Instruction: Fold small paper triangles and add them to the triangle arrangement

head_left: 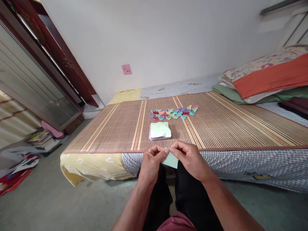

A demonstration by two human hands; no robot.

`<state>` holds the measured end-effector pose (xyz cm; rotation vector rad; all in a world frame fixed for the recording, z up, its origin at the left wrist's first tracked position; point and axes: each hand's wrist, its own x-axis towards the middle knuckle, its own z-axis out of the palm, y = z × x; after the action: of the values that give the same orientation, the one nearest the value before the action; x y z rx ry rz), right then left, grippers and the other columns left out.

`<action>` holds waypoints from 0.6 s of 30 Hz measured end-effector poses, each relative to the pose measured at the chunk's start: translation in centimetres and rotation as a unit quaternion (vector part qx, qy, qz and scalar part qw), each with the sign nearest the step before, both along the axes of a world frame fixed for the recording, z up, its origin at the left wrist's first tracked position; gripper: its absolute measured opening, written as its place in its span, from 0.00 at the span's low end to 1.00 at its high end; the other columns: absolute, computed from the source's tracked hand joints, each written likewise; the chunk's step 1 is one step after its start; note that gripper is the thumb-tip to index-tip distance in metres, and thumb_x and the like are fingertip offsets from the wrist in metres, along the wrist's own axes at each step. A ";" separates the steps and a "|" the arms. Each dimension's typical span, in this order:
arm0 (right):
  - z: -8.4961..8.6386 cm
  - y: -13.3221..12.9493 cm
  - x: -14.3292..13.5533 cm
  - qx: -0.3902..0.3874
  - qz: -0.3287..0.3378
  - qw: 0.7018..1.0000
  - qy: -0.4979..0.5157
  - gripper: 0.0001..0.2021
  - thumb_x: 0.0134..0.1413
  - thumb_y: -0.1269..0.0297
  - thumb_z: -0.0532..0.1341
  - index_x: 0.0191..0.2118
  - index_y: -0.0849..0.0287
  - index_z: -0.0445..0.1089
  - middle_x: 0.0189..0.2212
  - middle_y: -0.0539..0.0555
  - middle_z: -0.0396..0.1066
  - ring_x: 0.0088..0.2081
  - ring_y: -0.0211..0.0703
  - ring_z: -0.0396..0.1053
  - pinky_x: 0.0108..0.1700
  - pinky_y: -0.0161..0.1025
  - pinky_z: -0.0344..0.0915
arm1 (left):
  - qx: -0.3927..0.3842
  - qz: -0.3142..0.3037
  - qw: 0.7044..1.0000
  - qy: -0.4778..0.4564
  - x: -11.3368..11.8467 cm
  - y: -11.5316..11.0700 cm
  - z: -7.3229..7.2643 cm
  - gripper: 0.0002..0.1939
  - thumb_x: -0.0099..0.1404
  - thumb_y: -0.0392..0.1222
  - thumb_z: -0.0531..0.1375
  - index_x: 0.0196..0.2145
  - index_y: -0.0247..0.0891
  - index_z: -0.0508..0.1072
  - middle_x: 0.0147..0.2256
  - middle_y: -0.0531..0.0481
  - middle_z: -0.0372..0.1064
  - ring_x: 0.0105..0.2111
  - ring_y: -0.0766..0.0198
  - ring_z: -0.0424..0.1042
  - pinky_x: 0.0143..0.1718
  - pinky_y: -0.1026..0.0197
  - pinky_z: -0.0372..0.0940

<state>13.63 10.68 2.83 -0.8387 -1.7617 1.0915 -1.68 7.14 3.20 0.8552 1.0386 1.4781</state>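
Between my two hands is a small folded piece of pale green paper (171, 161), held just off the front edge of the bed, above my knees. My left hand (153, 159) pinches its upper left part between thumb and fingers. At its upper right, my right hand (188, 158) pinches it the same way, the two thumbs close together. Just beyond my hands lies a stack of paper sheets (160, 130), the top one pale green. Behind that stack stand rows of several small folded paper pieces (173, 113) in many colours, with pointed tips.
A striped bamboo mat (115, 128) covers the bed, over a checked sheet (228, 163). Folded bedding (267, 77) is piled at the right. A pink paper note (126, 69) is on the wall. Books (41, 139) and bags stand on the floor at the left.
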 end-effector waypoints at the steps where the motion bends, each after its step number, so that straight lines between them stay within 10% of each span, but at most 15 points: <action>1: 0.0 0.0 0.1 -0.006 0.002 1.000 0.004 0.15 0.68 0.57 0.59 0.30 0.57 0.69 0.24 0.47 0.64 0.27 0.38 0.60 0.29 0.36 0.57 | -0.006 -0.002 1.000 -0.018 -0.1 0.1 0.0 0.17 0.48 0.45 0.77 0.20 0.34 0.74 0.20 0.55 0.66 0.22 0.71 0.60 0.28 0.65 0.56; 8: 0.0 0.0 0.9 0.034 0.053 0.997 0.039 0.11 0.67 0.66 0.61 0.52 0.52 0.75 0.49 0.54 0.76 0.50 0.46 0.74 0.52 0.42 0.69 | -0.072 -0.011 0.983 -0.168 -0.8 0.8 -0.4 0.18 0.41 0.42 0.80 0.21 0.32 0.76 0.21 0.52 0.69 0.23 0.70 0.65 0.26 0.67 0.61; 18: 1.4 -0.6 1.4 0.116 0.089 0.989 -0.037 0.12 0.62 0.72 0.65 0.46 0.48 0.79 0.52 0.52 0.72 0.55 0.46 0.72 0.60 0.47 0.66 | -0.078 -0.036 0.983 -0.162 -1.1 0.7 -0.6 0.19 0.43 0.42 0.80 0.20 0.32 0.74 0.18 0.55 0.65 0.19 0.73 0.60 0.22 0.68 0.57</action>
<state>15.00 10.12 4.27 -0.5958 -2.0118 0.9545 -2.77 7.89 2.57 0.5132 0.8565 1.3982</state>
